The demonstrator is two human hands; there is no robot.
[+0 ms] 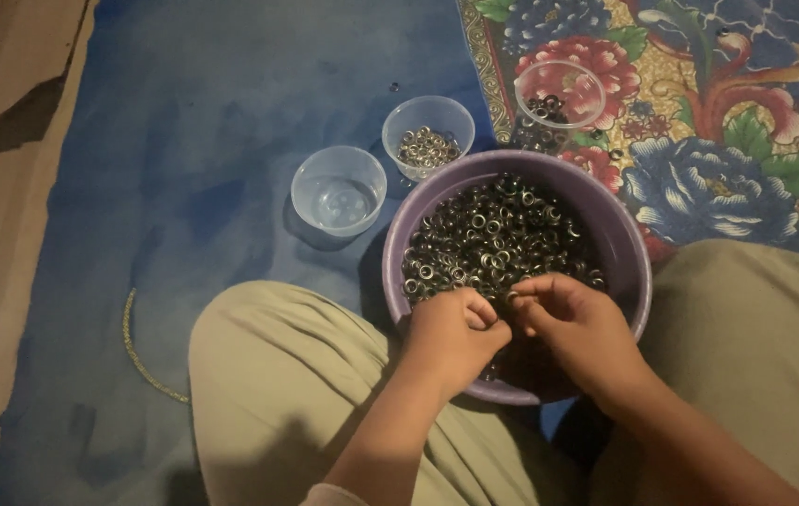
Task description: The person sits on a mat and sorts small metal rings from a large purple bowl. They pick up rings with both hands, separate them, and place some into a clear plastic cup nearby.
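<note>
While both hands meet over the near rim of the purple bowl (pixel 626 245), the left hand (pixel 453 335) is curled shut and the right hand (pixel 576 321) pinches its fingertips together — on an eyelet or on nothing, I cannot tell. Heaped metal eyelets (pixel 493 236) lie just beyond the knuckles. Farther off stand three clear cups (pixel 339 190) — one looks empty, two hold a few eyelets.
</note>
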